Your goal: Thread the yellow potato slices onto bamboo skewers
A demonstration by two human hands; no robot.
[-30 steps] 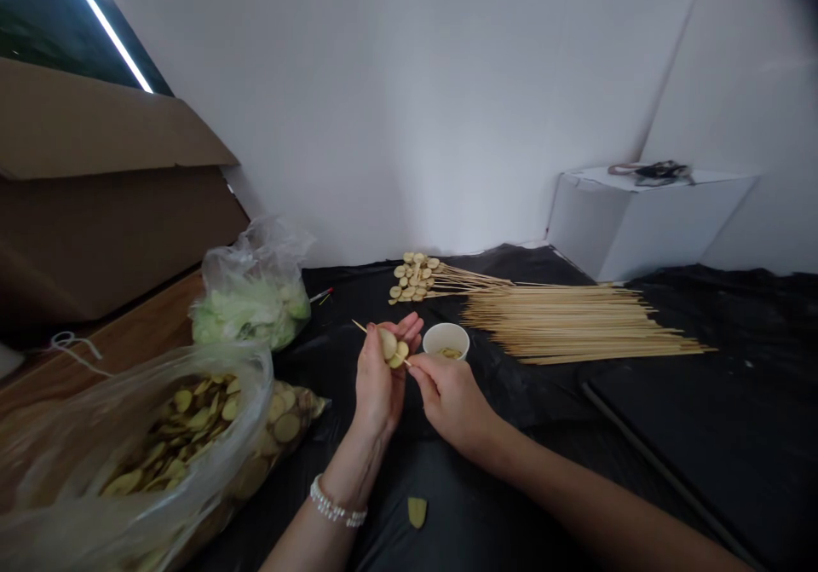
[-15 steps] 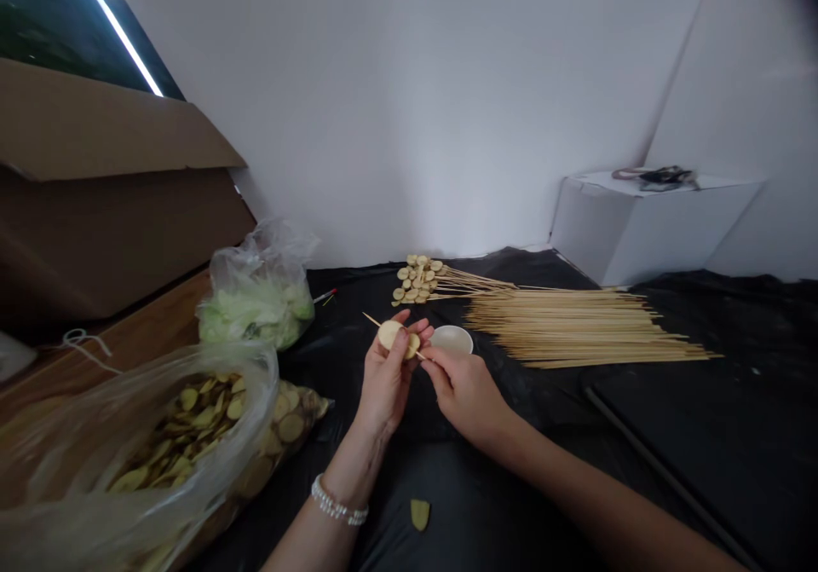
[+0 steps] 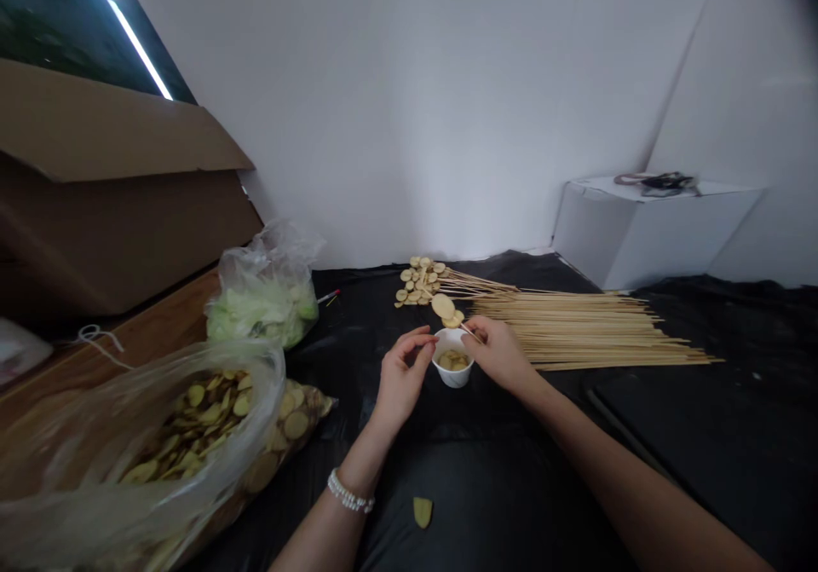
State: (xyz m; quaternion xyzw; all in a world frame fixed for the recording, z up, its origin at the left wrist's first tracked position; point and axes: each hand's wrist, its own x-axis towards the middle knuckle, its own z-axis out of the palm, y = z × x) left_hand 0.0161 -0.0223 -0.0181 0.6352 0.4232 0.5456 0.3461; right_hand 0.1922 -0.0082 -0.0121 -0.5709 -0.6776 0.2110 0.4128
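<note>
My right hand (image 3: 502,352) is closed on the lower part of a thin wooden skewer (image 3: 471,332). Pale potato slices (image 3: 445,308) are threaded at its far end, just above a small white paper cup (image 3: 453,378). More slices (image 3: 452,359) lie inside that cup. On the cup's left side, my left hand (image 3: 402,373) has its thumb and fingers curved and slightly apart, the tips at the rim; no slice shows between them. Whether the fingertips touch the rim, I cannot tell. Behind the cup lies a pile of finished potato skewers (image 3: 422,280).
Many bare skewers (image 3: 588,325) lie to the right on black sheeting. At left stand an open plastic bag of slices (image 3: 268,384), a bag of pale green vegetable (image 3: 262,308) and a cardboard box (image 3: 128,231). One loose slice (image 3: 423,512) lies in front. A white box (image 3: 658,235) stands back right.
My left hand has let go of the skewered slices and moved down to the cup's left side. My right hand has moved right and slightly up with the skewer, uncovering the cup.
</note>
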